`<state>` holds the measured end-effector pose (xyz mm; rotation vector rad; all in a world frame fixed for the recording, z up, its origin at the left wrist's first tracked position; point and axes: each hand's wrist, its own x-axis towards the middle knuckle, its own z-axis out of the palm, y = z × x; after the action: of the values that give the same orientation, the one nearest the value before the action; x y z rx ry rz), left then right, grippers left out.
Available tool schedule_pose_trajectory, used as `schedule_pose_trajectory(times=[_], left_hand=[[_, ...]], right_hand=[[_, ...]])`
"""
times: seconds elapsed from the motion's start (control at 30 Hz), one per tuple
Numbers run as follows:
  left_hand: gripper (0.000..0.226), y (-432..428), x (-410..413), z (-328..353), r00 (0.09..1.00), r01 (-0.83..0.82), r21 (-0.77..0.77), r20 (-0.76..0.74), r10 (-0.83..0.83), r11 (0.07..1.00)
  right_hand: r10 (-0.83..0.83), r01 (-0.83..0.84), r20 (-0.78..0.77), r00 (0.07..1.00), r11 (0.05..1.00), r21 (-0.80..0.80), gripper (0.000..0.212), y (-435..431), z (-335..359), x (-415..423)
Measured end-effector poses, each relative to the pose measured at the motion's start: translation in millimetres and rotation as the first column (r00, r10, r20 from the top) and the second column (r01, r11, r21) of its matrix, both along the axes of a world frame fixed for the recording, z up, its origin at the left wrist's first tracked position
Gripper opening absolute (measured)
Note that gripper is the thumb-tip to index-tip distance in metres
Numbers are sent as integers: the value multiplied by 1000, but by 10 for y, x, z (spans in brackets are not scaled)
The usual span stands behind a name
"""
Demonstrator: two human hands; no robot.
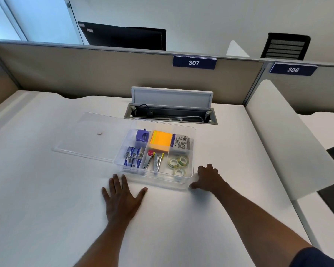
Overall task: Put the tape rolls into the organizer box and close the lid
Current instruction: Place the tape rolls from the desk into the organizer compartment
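Note:
A clear organizer box (193, 151) stands on the white desk. Three clear tape rolls (178, 164) lie in its near right compartment. The clear lid (89, 135) lies flat on the desk to the left of the box, its right edge touching the box. My left hand (121, 197) rests flat on the desk with fingers spread, just in front of the box's near left corner. My right hand (208, 178) sits at the box's near right corner, fingers apart, thumb by the front wall, holding nothing.
Other compartments hold staple boxes (133, 157), staplers (152, 160), orange sticky notes (161, 140), a purple dispenser (143, 134) and a white box (181, 144). An open cable hatch (171, 112) lies behind the box. A white divider panel (289, 139) stands at right.

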<state>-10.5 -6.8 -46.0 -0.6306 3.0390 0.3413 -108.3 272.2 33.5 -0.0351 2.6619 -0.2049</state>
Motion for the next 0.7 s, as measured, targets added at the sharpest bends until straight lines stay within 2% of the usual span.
schedule_pose_trajectory(times=[0.1, 0.2, 0.27, 0.5, 0.6, 0.7], left_hand=[[105, 0, -1, 6, 1000, 1, -3, -6, -1, 1000], [105, -1, 7, 11, 1000, 1, 2, -5, -1, 1000], [104, 2, 8, 9, 1000, 2, 2, -6, -2, 1000], [105, -7, -4, -8, 1000, -2, 16, -6, 2, 1000], [106, -10, -3, -22, 1000, -9, 17, -5, 9, 1000], [107, -3, -7, -36, 1000, -13, 21, -10, 14, 1000]], right_hand=[[104, -109, 72, 992, 992, 67, 67, 17, 71, -2], [155, -154, -2, 988, 986, 59, 39, 101, 65, -21], [143, -142, -63, 988, 990, 9, 31, 165, 54, -44], [85, -128, -280, 956, 982, -141, 33, 51, 184, -216], [117, -151, -276, 954, 983, -106, 35, -33, 253, -273], [83, -102, -323, 943, 994, -44, 31, -38, 244, -267]])
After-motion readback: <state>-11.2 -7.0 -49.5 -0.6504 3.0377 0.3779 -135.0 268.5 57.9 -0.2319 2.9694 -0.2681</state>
